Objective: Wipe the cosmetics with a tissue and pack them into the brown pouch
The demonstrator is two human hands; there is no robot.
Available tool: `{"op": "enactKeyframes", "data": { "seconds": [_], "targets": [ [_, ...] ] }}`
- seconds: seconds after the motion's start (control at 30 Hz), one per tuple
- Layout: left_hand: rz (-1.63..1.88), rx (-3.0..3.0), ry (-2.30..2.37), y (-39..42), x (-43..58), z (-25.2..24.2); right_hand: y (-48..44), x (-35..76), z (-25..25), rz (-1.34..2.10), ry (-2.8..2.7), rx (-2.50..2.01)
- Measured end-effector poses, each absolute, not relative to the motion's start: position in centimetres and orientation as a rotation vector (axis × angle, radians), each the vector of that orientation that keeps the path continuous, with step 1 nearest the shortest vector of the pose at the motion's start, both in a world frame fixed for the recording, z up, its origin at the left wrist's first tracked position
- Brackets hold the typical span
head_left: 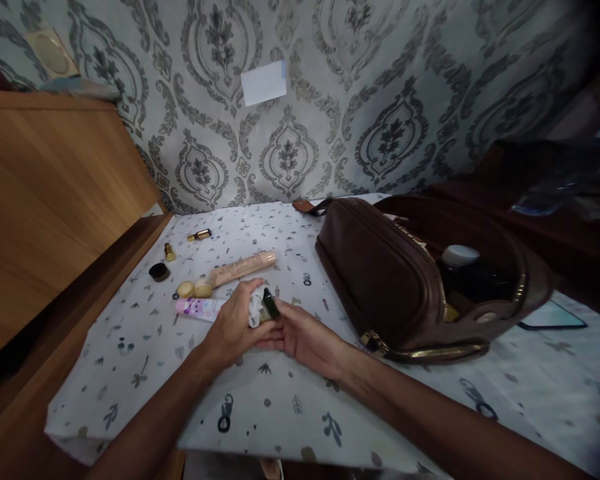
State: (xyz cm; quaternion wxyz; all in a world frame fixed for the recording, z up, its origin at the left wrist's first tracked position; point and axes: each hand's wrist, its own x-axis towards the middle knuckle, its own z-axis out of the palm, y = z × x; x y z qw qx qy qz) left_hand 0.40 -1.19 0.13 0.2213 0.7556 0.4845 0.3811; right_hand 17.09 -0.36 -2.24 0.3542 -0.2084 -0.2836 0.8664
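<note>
1. Here, both hands meet above the middle of the table, which is covered with a white cloth printed with small leaves.
2. The left hand has its grip closed around a white wad; the fingers curl over it.
3. The right hand lies palm up just beside the left one, and its grip holds a small dark container between thumb and fingers.
4. The small dark container stands tilted, touching the white wad, a little above the cloth, between the two hands.
5. Just behind the left hand lies a pink tube, and near it are two round yellowish pieces.
6. A long beige tube lies at a slant behind them.
7. Further left are a dark round cap, a small gold bottle and a gold and black stick, each apart from the others.
8. To the right of the hands stands a brown bag with its zipper open; inside it a dark jar with a pale lid is visible.
9. A flat phone lies behind the bag on the right side.
</note>
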Motion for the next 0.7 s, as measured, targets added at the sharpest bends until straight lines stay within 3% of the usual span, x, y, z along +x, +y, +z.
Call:
{"op": "enactKeyframes", "data": {
  "seconds": [0.4, 0.7],
  "targets": [
    [1.063, 1.929, 1.306, -1.4, 0.4, 1.5, -0.2, 17.2, -1.5, 2.029, -0.755, -0.668],
    [1.085, 2.287, 1.038, -1.6, 0.5, 0.4, 0.3, 17.1, -2.0, 2.079, -0.601, -0.643]
  ]
}}
